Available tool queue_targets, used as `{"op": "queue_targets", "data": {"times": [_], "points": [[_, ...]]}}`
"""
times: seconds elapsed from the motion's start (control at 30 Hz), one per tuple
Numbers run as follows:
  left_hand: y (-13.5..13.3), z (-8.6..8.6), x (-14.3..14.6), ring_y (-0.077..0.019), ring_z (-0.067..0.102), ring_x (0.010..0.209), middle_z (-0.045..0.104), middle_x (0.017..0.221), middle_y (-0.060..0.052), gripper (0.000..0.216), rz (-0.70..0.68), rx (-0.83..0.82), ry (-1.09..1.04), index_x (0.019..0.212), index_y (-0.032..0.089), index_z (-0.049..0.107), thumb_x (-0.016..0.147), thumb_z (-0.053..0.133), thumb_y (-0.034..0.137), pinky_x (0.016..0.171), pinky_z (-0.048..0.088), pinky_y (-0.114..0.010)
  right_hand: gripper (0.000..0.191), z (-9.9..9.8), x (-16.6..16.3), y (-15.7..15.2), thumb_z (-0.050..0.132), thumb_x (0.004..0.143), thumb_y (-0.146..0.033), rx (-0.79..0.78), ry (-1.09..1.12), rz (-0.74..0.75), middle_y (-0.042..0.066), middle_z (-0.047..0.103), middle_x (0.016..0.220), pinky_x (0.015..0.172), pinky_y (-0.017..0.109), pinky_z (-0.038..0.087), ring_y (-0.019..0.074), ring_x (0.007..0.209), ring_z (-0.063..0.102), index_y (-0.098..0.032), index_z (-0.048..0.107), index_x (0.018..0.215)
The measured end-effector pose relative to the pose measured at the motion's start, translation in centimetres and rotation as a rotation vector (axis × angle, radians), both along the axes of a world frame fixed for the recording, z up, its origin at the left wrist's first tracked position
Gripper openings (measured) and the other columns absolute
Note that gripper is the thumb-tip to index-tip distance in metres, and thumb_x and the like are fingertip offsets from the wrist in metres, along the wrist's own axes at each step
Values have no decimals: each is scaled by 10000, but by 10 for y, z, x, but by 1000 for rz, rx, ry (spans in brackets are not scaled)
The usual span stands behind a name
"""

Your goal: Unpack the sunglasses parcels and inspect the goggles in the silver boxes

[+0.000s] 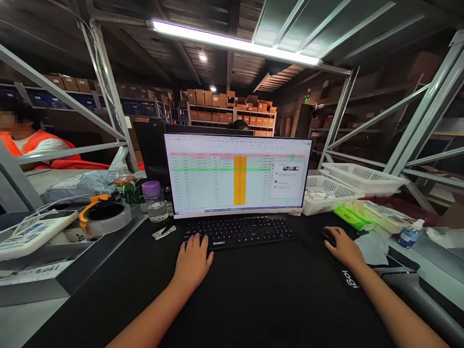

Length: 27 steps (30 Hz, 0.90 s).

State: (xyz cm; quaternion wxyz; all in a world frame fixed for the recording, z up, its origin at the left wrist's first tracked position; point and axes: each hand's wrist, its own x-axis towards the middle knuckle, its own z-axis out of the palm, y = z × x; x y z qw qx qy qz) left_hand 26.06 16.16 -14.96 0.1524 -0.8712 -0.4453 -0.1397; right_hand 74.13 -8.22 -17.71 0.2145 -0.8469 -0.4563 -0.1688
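Note:
My left hand (193, 258) rests with its fingers spread on the left end of a black keyboard (250, 236), palm down and holding nothing. To the right, my right hand (342, 246) is wrapped over a black computer mouse (327, 237), which it mostly covers. Both lie on a large black desk mat (261, 295). Behind the keyboard stands a monitor (210, 191) showing a spreadsheet with an orange column, a green row and a small chat window at the right.
At left are a purple-lidded bottle (155, 203), a tape roll (119, 220) and a grey tray (65, 280). White baskets (319, 205), a green packet (351, 218) and a spray bottle (409, 235) stand at right. Metal posts frame the desk; a person in orange (50, 145) sits left.

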Motion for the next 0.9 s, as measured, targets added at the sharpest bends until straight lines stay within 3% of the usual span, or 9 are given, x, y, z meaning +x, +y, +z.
{"op": "queue_targets", "data": {"times": [0.3,0.6,0.9], "points": [[5,2,4,-375,559,1312,538,1454,-268,478,-32,55,56,1361,48,593,978,414,271,1082,443,-503,405,-6,6,4,566,911,-306,40,5,-47,122,573,1292,998,378,485,266,1154,622,-195,617,1296],[23,-16,3,-368,603,1241,589,1395,-260,549,-79,135,77,1351,37,606,979,312,314,1031,480,-480,416,-11,14,10,623,853,-269,82,3,-89,115,589,1252,991,390,476,274,1137,610,-204,577,1262],[31,-23,1,-374,599,1244,602,1389,-249,601,-96,128,59,1355,36,610,957,284,347,1027,474,-496,392,-5,12,10,634,857,-276,71,0,-120,105,597,1227,908,364,492,258,1044,639,-219,603,1244]]}}
